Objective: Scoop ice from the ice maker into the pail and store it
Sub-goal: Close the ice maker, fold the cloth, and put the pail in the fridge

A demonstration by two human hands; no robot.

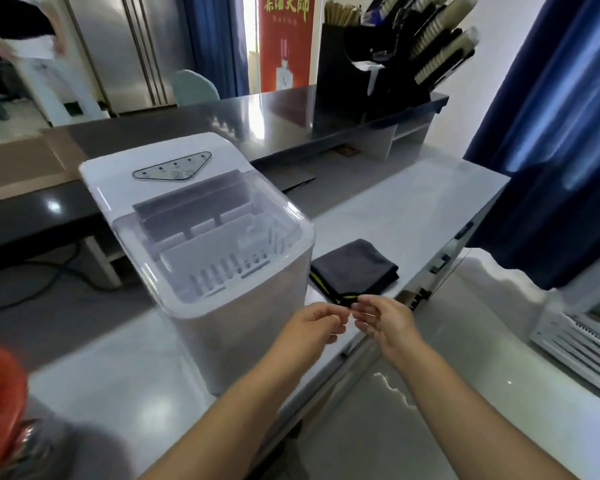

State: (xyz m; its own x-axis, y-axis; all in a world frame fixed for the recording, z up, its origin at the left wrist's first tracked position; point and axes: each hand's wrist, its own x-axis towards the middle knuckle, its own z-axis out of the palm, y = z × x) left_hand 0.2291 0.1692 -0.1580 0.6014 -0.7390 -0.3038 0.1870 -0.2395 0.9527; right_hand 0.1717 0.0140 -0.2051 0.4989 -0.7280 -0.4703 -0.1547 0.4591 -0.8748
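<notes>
Though slack and empty, hands, left (312, 323) and right (385, 320), above steel counter (395, 209) by curtain (551, 133)

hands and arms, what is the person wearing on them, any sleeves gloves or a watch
Nothing worn shows: the left hand and right hand are ungloved, no rings visible; both forearms bare to the frame's edge, no sleeves, watch or bracelet.

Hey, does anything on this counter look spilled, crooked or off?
Nothing spilled or broken. The ice maker stands upright, a folded dark cloth lies flat beside it. Only oddity: I can make out no ice in its basket.
</notes>
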